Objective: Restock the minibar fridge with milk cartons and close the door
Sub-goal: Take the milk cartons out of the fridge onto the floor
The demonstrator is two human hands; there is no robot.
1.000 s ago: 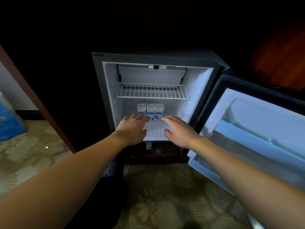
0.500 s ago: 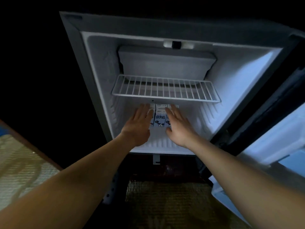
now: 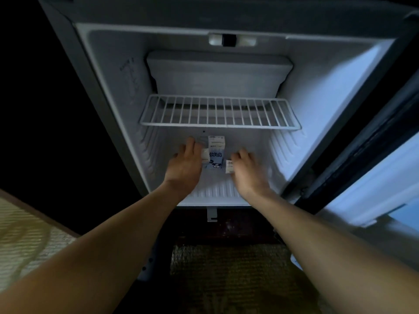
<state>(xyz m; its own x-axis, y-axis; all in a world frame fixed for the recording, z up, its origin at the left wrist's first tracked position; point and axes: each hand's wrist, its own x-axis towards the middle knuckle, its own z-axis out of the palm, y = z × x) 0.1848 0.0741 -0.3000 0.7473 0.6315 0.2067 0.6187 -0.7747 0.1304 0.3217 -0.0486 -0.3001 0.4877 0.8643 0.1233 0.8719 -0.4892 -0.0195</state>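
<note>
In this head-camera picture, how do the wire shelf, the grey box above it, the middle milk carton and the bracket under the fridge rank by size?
1. wire shelf and grey box: they look about alike, so I won't rank them.
2. middle milk carton.
3. bracket, smallest.
</note>
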